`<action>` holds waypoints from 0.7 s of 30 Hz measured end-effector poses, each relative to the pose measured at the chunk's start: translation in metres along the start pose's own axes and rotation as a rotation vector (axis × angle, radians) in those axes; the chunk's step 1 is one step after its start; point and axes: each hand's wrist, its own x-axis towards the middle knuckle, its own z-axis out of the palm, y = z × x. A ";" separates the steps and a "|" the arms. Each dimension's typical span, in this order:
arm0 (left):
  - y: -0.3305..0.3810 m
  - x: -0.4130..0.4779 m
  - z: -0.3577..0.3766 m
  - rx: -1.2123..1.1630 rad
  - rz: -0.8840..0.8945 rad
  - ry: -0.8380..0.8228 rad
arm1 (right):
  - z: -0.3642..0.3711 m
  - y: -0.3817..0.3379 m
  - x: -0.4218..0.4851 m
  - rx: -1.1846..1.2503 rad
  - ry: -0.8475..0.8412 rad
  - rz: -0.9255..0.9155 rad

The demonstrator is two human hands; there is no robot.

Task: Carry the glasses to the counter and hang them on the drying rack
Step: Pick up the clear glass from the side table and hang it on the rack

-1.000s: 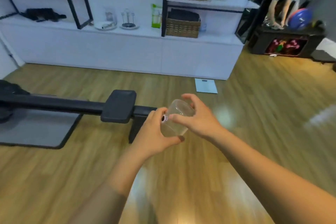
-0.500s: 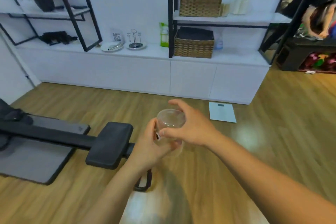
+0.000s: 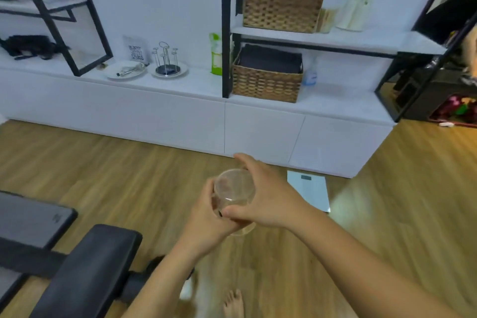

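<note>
A clear drinking glass (image 3: 233, 186) is held in front of me over the wooden floor, its round end facing me. My left hand (image 3: 206, 224) wraps it from the left and below. My right hand (image 3: 265, 201) grips it from the right, fingers curled over the top. Whether more than one glass is in my hands I cannot tell. The wire drying rack (image 3: 165, 59) stands empty on a round dish on the white counter (image 3: 196, 85), far ahead and to the left.
A black padded bench (image 3: 85, 268) and grey mat (image 3: 28, 219) lie low left. A white bathroom scale (image 3: 309, 188) rests on the floor by the cabinet. On the counter: a plate (image 3: 125, 73), a green bottle (image 3: 215, 54), a wicker basket (image 3: 267, 77). My bare foot (image 3: 233, 303) shows below.
I have moved closer to the counter, so the rack and cabinet look larger. Both hands keep the glass, held the same way, now nearer the cabinet.
</note>
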 end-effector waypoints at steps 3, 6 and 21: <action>0.004 0.083 0.009 -0.005 -0.007 -0.002 | -0.031 0.029 0.069 0.002 -0.021 0.104; 0.014 0.157 0.005 0.004 -0.003 0.029 | -0.057 0.041 0.140 -0.028 0.005 0.109; 0.018 0.460 -0.126 0.228 -0.024 0.480 | -0.086 0.023 0.536 0.029 -0.143 -0.274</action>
